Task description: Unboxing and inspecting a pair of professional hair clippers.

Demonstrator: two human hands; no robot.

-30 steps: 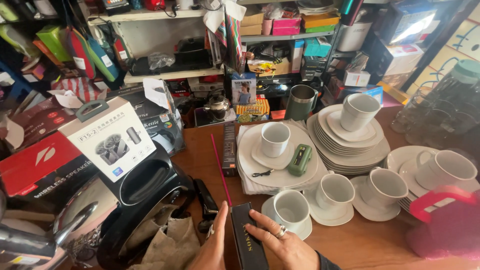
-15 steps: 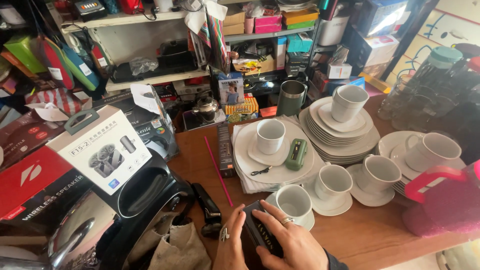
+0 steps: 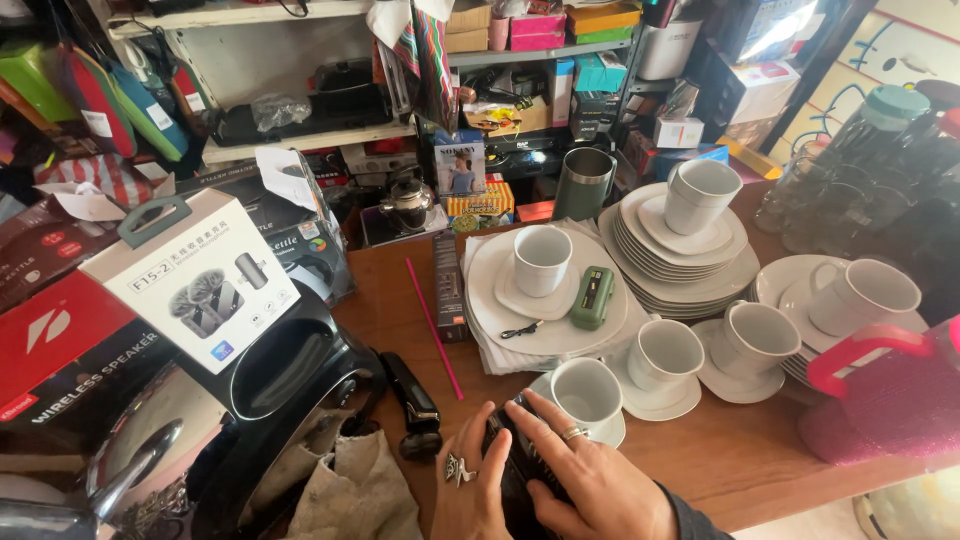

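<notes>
My left hand (image 3: 470, 490) and my right hand (image 3: 580, 478) both grip a narrow black box (image 3: 517, 470) at the near edge of the wooden table (image 3: 740, 450). Each hand wears a ring. The box lies lengthwise between my palms, and its near end is hidden under my fingers. A white cup on a saucer (image 3: 587, 394) stands just beyond my right fingertips. A black handle-shaped object (image 3: 410, 397) lies to the left of my left hand.
White cups, saucers and stacked plates (image 3: 680, 250) crowd the table's right half. A green case (image 3: 592, 297) and a pink straw (image 3: 433, 326) lie nearby. A black appliance (image 3: 270, 370), a white product box (image 3: 195, 275), a pink-handled container (image 3: 880, 385) and cluttered shelves (image 3: 330, 110) ring the table.
My hands have closed further around the black box, which was upright and edge-on a second ago and now lies flatter between them. The view has shifted slightly left.
</notes>
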